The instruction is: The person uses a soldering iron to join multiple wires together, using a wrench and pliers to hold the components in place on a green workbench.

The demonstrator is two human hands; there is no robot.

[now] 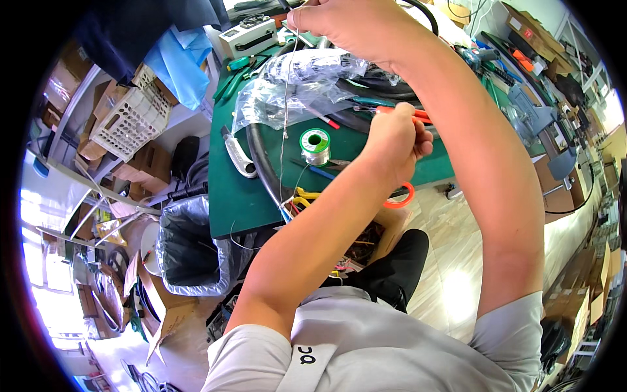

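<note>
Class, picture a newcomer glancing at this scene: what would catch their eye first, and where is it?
Probably the bare right arm, sweeping up the right side to the right hand, which pinches a thin strand near the top edge. The left hand, curled closed, shows over the green table. Next might come the crumpled clear plastic, just beyond the green-topped spool.

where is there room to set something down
Near left corner of the green table, between the silver tool, black cable and edges; a smaller patch right of the left hand. Crowded: the back, with plastic wrap and white case.
</note>
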